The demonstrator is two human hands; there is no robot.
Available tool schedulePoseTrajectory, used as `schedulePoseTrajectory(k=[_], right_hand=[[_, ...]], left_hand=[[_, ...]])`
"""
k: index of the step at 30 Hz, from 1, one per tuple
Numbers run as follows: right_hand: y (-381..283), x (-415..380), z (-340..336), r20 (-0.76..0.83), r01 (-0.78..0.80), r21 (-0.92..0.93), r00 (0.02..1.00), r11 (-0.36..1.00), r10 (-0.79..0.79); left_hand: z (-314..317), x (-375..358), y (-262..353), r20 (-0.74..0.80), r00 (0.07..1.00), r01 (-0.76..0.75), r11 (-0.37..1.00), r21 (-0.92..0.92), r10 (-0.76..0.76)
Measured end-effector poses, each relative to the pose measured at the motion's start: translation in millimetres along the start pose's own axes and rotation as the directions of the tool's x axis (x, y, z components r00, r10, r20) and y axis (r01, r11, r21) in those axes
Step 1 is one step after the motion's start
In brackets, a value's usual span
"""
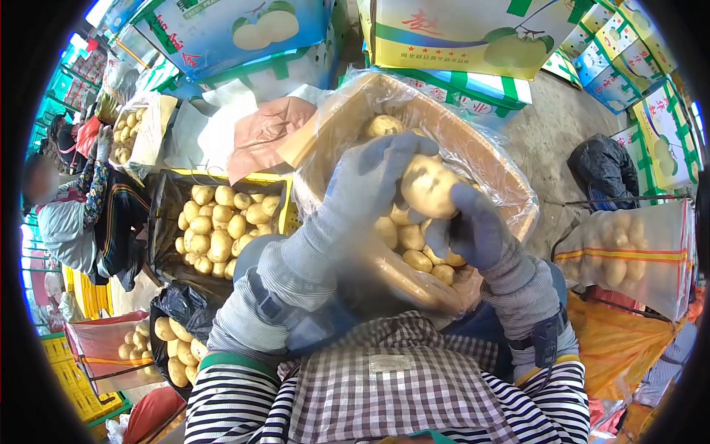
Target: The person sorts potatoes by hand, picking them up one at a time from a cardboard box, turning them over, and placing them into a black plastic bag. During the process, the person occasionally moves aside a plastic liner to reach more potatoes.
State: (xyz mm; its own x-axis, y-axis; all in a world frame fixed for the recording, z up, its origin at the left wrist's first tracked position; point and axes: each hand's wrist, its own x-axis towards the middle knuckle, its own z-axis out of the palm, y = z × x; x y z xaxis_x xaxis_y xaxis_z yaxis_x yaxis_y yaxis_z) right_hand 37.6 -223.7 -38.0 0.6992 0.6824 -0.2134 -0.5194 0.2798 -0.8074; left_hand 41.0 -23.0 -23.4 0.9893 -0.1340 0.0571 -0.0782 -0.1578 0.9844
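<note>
Both of my hands wear grey knit gloves and hold one large pale potato [427,185] between them. My left hand [370,181] wraps over its left and top side. My right hand [466,226] grips it from below and from the right. The potato is held up just above a cardboard box [333,122] lined with clear plastic, which rests tilted against my lap and holds several potatoes [410,248].
A black-lined crate of potatoes [222,222] stands at the left, with a black bag of potatoes [177,348] below it. A mesh sack of potatoes [636,255] lies at the right. Printed fruit cartons [458,37] stack behind. Another person [81,214] sits at far left.
</note>
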Motion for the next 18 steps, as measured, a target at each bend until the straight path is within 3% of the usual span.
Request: schedulePoseTrajectory(k=[2, 4, 6, 8, 10, 12, 14, 16, 18], right_hand=[[9.7, 5.1, -4.0, -0.108, 0.008, 0.050, 0.994, 0.999, -0.002], [9.1, 5.7, -6.9, -0.040, -0.021, 0.139, 0.999, 0.990, 0.027], [1.5, 4.0, -11.6, 0.210, -0.114, 0.247, 0.976, 0.962, 0.061], [10.1, 7.6, 1.7, -0.026, -0.016, 0.228, 0.999, 0.974, 0.023], [14.0, 8.7, 0.0, -0.045, 0.000, 0.227, 0.999, 0.974, 0.011], [11.8, 7.5, -13.3, 0.154, -0.065, 0.255, 0.988, 0.965, 0.026], [13.9, 8.2, -7.5, 0.049, -0.047, 0.248, 0.998, 0.967, 0.036], [15.0, 7.6, -6.0, 0.016, -0.028, 0.248, 1.000, 0.968, 0.025], [18.2, 9.4, -12.3, 0.060, -0.005, 0.253, 0.998, 0.967, -0.010]], left_hand=[[4.3, 1.2, -9.9, -0.006, 1.000, -0.023, 0.999, -0.036, 0.022], [5.6, 2.4, -14.9, -0.013, 1.000, -0.002, 0.998, -0.062, 0.002], [2.8, 3.4, -14.5, -0.027, 0.995, 0.093, 0.990, -0.109, -0.097], [-1.6, 5.5, -22.3, -0.034, 0.993, -0.107, 0.989, 0.103, 0.111], [-2.8, 5.6, -23.5, -0.056, 0.998, -0.002, 0.998, 0.066, 0.006], [-2.4, 4.4, -2.4, -0.036, 0.914, 0.387, 0.895, -0.221, -0.404], [-2.0, 2.0, -8.9, -0.081, 0.985, 0.145, 0.988, -0.051, -0.149], [-0.6, 1.0, -7.7, -0.093, 0.984, 0.151, 0.988, -0.021, -0.153], [0.9, 3.0, 11.3, -0.085, 0.906, 0.402, 0.905, -0.139, -0.415]])
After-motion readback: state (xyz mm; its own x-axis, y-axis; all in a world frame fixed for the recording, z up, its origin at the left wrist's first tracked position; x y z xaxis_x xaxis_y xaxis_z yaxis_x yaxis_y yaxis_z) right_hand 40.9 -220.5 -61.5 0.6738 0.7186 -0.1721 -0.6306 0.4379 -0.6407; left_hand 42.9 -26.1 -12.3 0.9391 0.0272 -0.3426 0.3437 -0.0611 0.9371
